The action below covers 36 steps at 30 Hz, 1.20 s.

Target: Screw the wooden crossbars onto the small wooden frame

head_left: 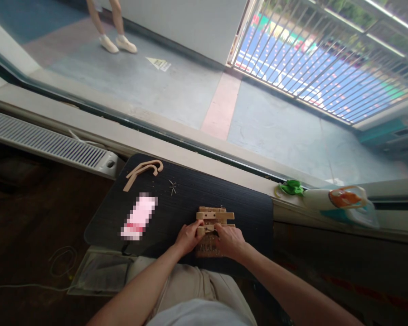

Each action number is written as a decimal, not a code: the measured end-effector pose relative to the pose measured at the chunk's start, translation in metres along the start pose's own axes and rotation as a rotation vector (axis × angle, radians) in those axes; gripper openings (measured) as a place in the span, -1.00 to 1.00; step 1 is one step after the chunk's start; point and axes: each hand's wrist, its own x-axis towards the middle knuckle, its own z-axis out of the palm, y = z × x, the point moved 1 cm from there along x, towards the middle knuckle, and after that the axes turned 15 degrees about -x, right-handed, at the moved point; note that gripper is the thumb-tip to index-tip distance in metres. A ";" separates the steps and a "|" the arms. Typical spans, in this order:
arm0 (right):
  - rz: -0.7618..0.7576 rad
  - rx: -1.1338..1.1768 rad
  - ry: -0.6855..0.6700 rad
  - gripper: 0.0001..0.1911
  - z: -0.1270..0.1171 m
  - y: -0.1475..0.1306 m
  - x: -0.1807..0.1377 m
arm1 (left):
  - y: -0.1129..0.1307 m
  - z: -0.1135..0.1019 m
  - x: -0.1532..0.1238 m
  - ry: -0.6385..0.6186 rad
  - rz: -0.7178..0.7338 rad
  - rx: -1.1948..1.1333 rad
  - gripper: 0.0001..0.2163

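Pale wood, a slim near strip (200, 230), laid across a worn brown block (207, 248) toward the near side of the surface (251, 199). Left hand (189, 236) clamped on the strip's left end, thumb and fingers pinching. Right hand (230, 239) curled over the right part; something dark under the fingertips, too small to name, so cannot tell whether gripping that or simply pressing on the wood. To do this bit well: keep the strip flat, brace the block against skidding, hold left fingertips out of the line of any push, use slow, even force.

Now for the looks: light tan, straight-edged, half hidden under knuckles, right end peeking past the hand. Just beyond, a matching far strip (215, 216), two dark holes toward the left, jutting past the block's right edge. Below, rough brown wood, pitted, flecked with pale bits.

Moving out left: small metal nails (172, 187), then curved wooden hooks (141, 170) by the far-left corner, a blurred pink patch (139, 217) nearer. Past the edge, a white radiator (54, 140) at left, a green item (292, 187) at right, and beyond glass, a person's legs (116, 18).
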 end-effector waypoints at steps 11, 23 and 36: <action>-0.334 -0.295 0.067 -0.79 0.002 -0.034 0.008 | 0.000 -0.001 0.000 -0.019 0.005 0.005 -0.75; 0.231 0.174 -0.108 -0.70 0.011 -0.009 0.016 | 0.002 -0.001 0.000 -0.025 -0.031 0.004 -0.78; -0.280 -0.226 0.095 -0.75 -0.002 -0.025 0.003 | 0.001 0.000 -0.002 -0.016 -0.032 -0.005 -0.76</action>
